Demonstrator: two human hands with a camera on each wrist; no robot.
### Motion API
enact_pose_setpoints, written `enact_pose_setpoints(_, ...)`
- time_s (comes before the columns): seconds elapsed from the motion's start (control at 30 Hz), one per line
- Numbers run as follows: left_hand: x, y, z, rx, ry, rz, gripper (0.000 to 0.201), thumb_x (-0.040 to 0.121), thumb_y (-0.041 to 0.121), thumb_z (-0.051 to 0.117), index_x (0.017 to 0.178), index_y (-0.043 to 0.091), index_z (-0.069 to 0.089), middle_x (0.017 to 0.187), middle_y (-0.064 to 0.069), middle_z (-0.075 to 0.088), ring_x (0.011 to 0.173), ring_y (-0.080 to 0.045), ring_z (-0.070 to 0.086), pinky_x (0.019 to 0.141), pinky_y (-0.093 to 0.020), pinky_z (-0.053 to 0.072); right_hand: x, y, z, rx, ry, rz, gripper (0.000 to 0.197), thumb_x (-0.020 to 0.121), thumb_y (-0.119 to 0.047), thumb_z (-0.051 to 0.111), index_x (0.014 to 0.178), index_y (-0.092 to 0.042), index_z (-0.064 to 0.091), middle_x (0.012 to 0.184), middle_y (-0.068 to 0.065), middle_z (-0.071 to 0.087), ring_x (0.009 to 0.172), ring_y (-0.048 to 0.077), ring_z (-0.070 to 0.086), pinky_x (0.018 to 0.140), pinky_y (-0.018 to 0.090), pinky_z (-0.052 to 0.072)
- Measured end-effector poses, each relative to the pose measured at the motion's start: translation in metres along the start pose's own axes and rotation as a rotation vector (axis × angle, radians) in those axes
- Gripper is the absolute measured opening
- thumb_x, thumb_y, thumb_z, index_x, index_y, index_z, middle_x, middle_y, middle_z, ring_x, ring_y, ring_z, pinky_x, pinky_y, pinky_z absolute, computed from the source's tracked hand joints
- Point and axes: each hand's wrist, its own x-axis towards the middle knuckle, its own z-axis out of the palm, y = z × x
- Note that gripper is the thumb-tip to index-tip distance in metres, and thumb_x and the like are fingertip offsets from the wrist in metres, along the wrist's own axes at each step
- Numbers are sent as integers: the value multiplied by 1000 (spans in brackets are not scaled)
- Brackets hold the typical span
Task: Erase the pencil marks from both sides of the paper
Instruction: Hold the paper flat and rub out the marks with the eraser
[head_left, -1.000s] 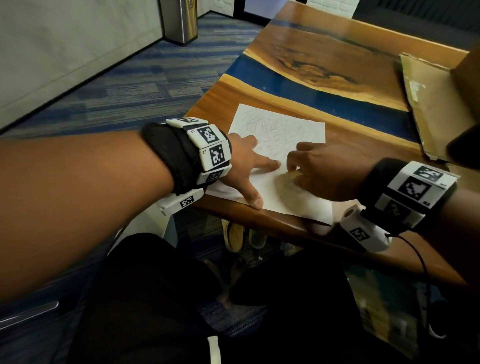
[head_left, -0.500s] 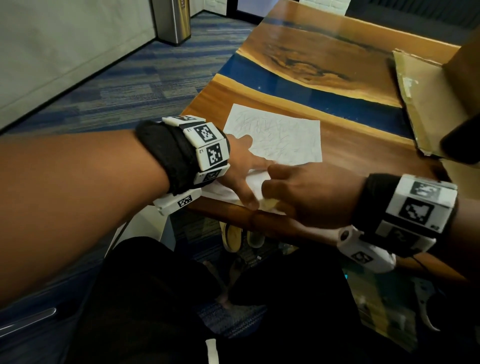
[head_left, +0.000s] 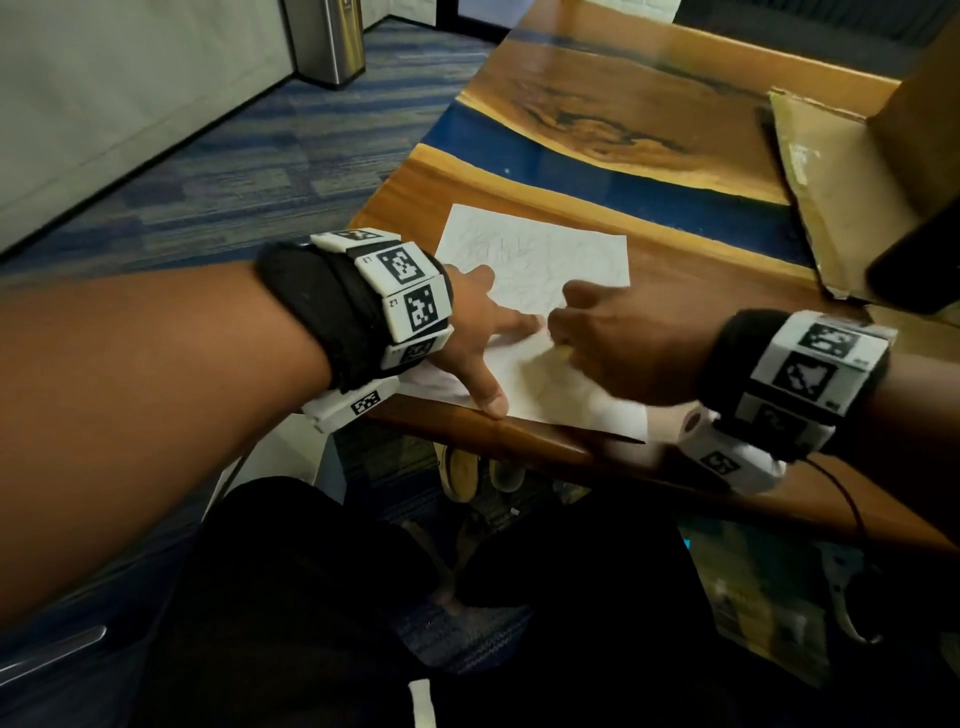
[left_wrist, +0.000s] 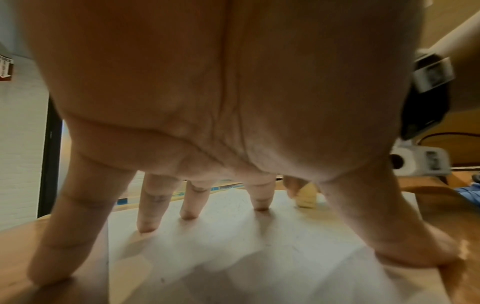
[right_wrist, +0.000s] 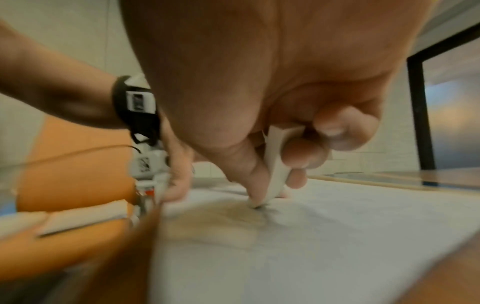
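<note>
A white sheet of paper (head_left: 535, 260) with faint pencil scribbles lies at the near edge of the wooden table (head_left: 649, 114). My left hand (head_left: 483, 338) presses it flat with spread, straight fingers (left_wrist: 150, 205), thumb at the paper's near edge. My right hand (head_left: 613, 343) pinches a pale eraser (right_wrist: 275, 172) between thumb and fingers, its tip touching the paper (right_wrist: 337, 216) just right of the left index finger. The eraser (left_wrist: 306, 197) also shows past the left fingers. The paper (left_wrist: 233, 246) reaches under the left palm.
An open cardboard box (head_left: 852, 171) lies on the table at the far right. A blue resin strip (head_left: 597, 171) crosses the tabletop behind the paper. A metal bin (head_left: 327, 36) stands on the carpet at the far left. My legs are below the table edge.
My right hand with the eraser swung left toward the near edge, then back up to the paper's middle. The left hand stayed pressed on the sheet.
</note>
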Motion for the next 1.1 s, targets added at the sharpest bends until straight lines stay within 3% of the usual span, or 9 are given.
enact_pose_setpoints(0.13,1,-1,1,-18,16,12,120,47,100,54,145,64,-5,154,-16,20,125,-43,47,97,-52,48,-13,-30,8,51,7,-254,29,101,-38,46,123,-21,53,104,-7,33,73,14,49,63,27,41)
enact_pose_setpoints(0.3,0,1,1,-17,-7,-11,125,42,100,47,147,62,-10,160,-14,13,135,-44,38,104,-54,42,-4,4,3,12,-24,75,26,101,-36,46,124,-24,50,107,-4,40,73,13,50,67,32,52)
enact_pose_setpoints(0.43,1,-2,1,-29,-12,-17,129,35,102,45,147,62,-7,156,-14,18,130,-43,43,100,-52,45,-17,-21,9,47,-22,-190,26,100,-34,47,123,-21,50,107,-3,39,73,14,50,64,28,49)
enact_pose_setpoints(0.5,3,-2,1,-31,-18,-24,132,32,104,45,145,64,-10,156,-15,18,132,-43,41,103,-54,43,-12,-11,5,34,-52,-94,27,100,-36,48,123,-24,48,106,-4,37,74,13,49,65,29,48)
enact_pose_setpoints(0.6,3,-1,1,-17,-10,-50,128,44,101,51,147,61,-13,155,-17,21,134,-43,39,105,-54,40,-8,13,5,-7,-27,90,26,99,-39,48,122,-27,49,103,-5,37,77,14,51,70,35,52)
enact_pose_setpoints(0.73,3,-2,1,-36,-19,-51,124,52,96,57,149,59,-11,162,-17,11,142,-43,31,112,-57,34,-17,-6,7,105,-24,-57,26,100,-42,47,122,-28,48,106,-4,40,72,12,50,67,34,52)
enact_pose_setpoints(0.87,0,-7,5,-120,-21,-17,110,58,95,54,151,57,9,164,-11,10,145,-39,29,114,-56,32,-7,14,2,118,104,83,24,98,-39,51,120,-28,54,106,-5,45,81,15,52,71,33,48)
enact_pose_setpoints(0.97,-3,-5,7,-193,57,41,93,66,88,59,146,49,34,166,-1,9,148,-33,24,115,-56,30,-5,31,7,93,36,176,23,98,-38,50,118,-28,55,107,-5,49,88,17,52,74,32,46)
enact_pose_setpoints(1.1,-1,-3,16,-208,189,120,79,69,78,69,132,36,46,148,3,40,131,-24,41,105,-50,41,-4,26,14,116,-24,163,19,98,-34,49,116,-28,54,104,-6,53,86,14,52,74,32,47)
